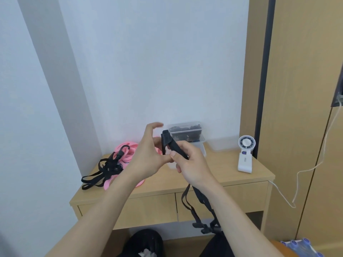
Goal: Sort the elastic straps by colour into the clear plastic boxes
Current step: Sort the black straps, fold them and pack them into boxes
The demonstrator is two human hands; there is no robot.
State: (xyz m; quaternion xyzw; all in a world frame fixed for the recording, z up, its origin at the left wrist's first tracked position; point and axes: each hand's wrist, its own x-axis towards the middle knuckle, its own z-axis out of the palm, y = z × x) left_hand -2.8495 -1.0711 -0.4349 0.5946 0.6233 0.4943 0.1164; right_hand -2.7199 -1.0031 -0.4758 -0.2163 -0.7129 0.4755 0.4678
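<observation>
I see strap pile (109,166), black over pink, reaching the surface's (222,173) left front edge | left grip (148,156) loose, fingers spread by the fold | black strap (174,147) raised mid-surface, tails hanging past the front edge | right grip (191,167) clenched round it | clear boxes (185,133) against back wall | fan (246,154) near right edge

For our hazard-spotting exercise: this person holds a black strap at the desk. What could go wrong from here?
The black strap gripped by the right hand trails below the desk edge; its clips could snag there. The box of black straps appears stacked on another clear box, so a careless drop might topple it.
</observation>
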